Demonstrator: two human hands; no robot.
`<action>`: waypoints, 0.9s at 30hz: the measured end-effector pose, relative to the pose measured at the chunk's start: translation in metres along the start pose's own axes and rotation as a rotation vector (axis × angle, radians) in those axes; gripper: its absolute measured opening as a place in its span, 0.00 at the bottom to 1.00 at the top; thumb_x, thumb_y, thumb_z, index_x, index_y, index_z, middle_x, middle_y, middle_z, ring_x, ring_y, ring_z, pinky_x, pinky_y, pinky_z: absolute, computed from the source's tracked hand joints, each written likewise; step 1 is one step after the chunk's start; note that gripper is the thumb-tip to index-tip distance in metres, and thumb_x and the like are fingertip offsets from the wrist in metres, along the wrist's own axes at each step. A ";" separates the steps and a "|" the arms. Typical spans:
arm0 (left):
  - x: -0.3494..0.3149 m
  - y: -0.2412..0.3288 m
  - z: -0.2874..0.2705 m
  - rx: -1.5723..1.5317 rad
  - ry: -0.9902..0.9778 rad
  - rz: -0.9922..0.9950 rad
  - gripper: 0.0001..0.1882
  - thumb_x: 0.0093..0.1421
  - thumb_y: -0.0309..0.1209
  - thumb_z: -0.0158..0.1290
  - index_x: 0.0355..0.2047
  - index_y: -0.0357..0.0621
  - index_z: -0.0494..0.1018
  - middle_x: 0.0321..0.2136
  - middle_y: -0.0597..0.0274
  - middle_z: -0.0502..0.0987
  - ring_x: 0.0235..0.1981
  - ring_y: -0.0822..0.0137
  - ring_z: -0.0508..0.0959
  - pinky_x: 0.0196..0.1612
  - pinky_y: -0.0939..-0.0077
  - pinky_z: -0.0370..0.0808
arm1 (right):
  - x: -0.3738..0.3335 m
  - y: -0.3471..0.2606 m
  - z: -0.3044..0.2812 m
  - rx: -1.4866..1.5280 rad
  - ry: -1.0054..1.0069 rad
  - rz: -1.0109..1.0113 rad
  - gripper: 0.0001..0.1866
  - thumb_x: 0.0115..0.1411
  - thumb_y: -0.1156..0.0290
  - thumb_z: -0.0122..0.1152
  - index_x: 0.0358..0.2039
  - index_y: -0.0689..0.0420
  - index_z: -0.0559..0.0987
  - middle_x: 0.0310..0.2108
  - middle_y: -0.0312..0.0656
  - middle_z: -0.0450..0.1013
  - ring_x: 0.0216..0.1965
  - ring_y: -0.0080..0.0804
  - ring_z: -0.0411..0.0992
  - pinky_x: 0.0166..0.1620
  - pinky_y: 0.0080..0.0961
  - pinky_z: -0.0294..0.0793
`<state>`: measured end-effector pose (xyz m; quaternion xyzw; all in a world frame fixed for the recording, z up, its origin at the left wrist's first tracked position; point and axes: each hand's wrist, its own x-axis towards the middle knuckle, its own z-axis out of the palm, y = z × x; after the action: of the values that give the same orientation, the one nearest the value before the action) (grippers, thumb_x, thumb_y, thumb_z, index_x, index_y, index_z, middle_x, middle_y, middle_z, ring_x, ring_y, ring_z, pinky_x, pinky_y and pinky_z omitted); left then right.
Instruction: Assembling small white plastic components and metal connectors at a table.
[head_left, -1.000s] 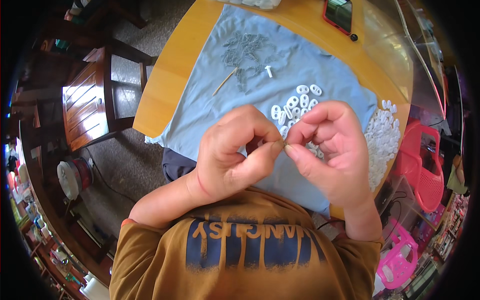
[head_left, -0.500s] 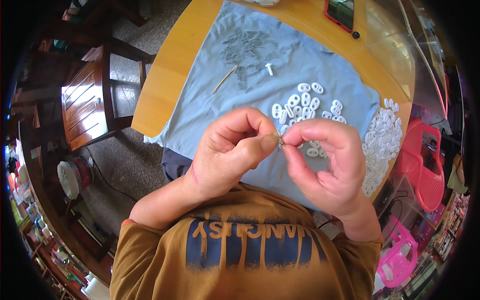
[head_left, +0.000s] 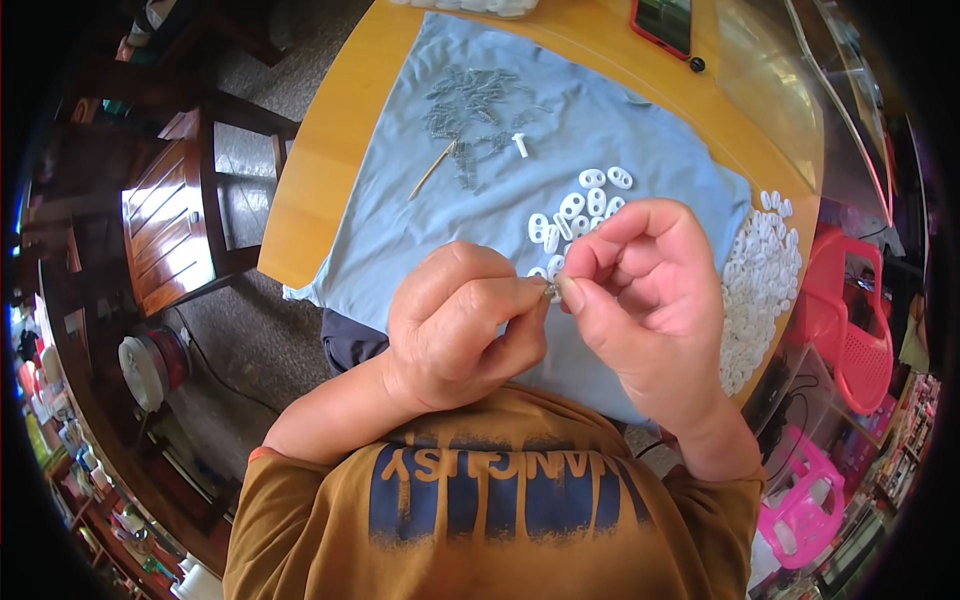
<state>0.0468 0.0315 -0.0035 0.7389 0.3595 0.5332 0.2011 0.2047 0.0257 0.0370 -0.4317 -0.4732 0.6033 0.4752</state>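
We have left hand [head_left: 450, 325] and right hand [head_left: 660, 300] both pinching one tiny metallic-looking piece [head_left: 551, 290] at the fingertips, above the light-blue cloth [head_left: 370, 260]; white oval two-holed pieces [head_left: 572, 206] sit just beyond, small grey pieces [head_left: 470, 100] farther up

My feed gives me a tiny greyish held piece [head_left: 550, 290], white two-holed ovals [head_left: 572, 206], grey wiry pieces [head_left: 468, 100], a white T-shaped peg [head_left: 521, 146], a plain pale-blue cloth [head_left: 600, 125], a honey-yellow table [head_left: 340, 130], a black-screened, red-edged phone [head_left: 664, 24], pink plastic chairs [head_left: 815, 290] and a brown T-shirt [head_left: 480, 570] with navy block lettering [head_left: 400, 510].
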 end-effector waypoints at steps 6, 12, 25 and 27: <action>0.007 0.005 -0.008 -0.241 -0.143 -0.250 0.07 0.43 0.17 0.55 0.24 0.39 0.71 0.19 0.61 0.69 0.17 0.69 0.67 0.19 0.78 0.64 | -0.002 0.002 -0.001 -0.039 0.007 -0.036 0.17 0.52 0.86 0.56 0.40 0.59 0.63 0.30 0.36 0.69 0.31 0.18 0.68 0.36 0.16 0.69; 0.015 0.012 -0.014 -1.092 -0.189 -1.161 0.03 0.54 0.23 0.48 0.24 0.40 0.69 0.17 0.67 0.68 0.16 0.75 0.62 0.20 0.80 0.59 | -0.004 0.014 -0.006 -0.463 0.037 -0.524 0.15 0.45 0.87 0.60 0.35 0.62 0.71 0.30 0.43 0.71 0.28 0.32 0.72 0.30 0.24 0.73; 0.008 0.005 -0.007 -1.790 -0.280 -1.639 0.04 0.53 0.26 0.45 0.25 0.39 0.68 0.18 0.64 0.68 0.11 0.78 0.54 0.17 0.81 0.53 | 0.007 0.015 -0.030 -1.020 -0.184 -1.274 0.16 0.45 0.82 0.60 0.34 0.61 0.65 0.31 0.47 0.70 0.28 0.37 0.70 0.27 0.28 0.74; 0.008 0.007 -0.005 -1.802 -0.302 -1.617 0.05 0.55 0.27 0.46 0.26 0.39 0.68 0.18 0.65 0.68 0.11 0.78 0.54 0.18 0.82 0.54 | 0.006 0.012 -0.035 -0.978 -0.216 -1.190 0.16 0.44 0.83 0.60 0.34 0.61 0.66 0.31 0.47 0.70 0.28 0.37 0.71 0.28 0.30 0.74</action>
<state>0.0460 0.0321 0.0083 -0.0471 0.1903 0.2216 0.9552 0.2360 0.0360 0.0186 -0.2046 -0.8813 0.0083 0.4259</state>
